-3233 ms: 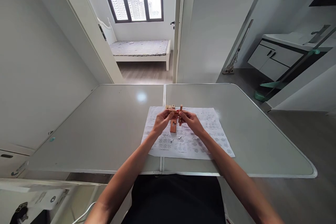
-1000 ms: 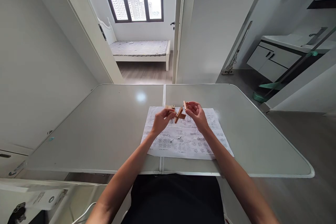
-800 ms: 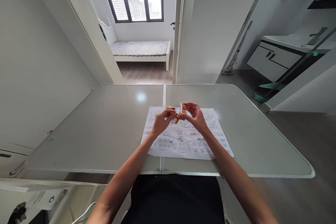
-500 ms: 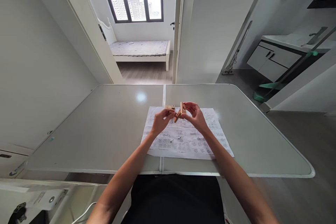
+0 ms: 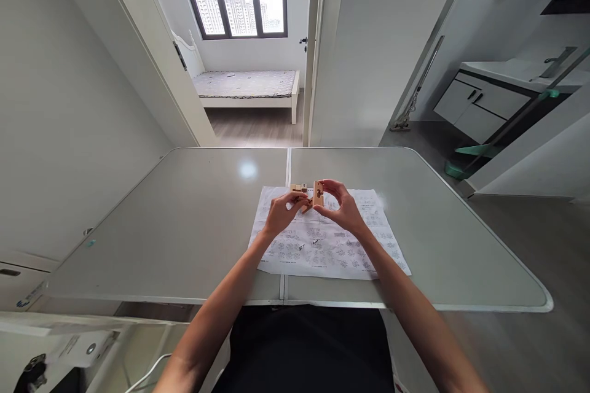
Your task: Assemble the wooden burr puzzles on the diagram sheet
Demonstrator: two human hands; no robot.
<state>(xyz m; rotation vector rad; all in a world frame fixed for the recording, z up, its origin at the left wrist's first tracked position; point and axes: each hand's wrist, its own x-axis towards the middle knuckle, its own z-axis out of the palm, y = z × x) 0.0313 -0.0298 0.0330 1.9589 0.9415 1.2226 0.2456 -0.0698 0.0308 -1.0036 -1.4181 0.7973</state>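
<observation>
- Clamping flat, notched tan wooden block [image 5: 318,194] upright in fingers of right hand [image 5: 342,207].
- Pinching slim brown wooden piece [image 5: 306,208] in left hand [image 5: 280,212].
- Apparently lining up both; calling for steady alignment.

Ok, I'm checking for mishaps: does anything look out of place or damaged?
Two tiny bits on the printed sheet, left of its middle, look odd beside the wooden pieces: possibly scraps, too small to identify. Nothing looks spilled.

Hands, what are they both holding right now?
Left hand: closed, pinching wooden pieces.
Right hand: closed on a notched wooden block.
</observation>
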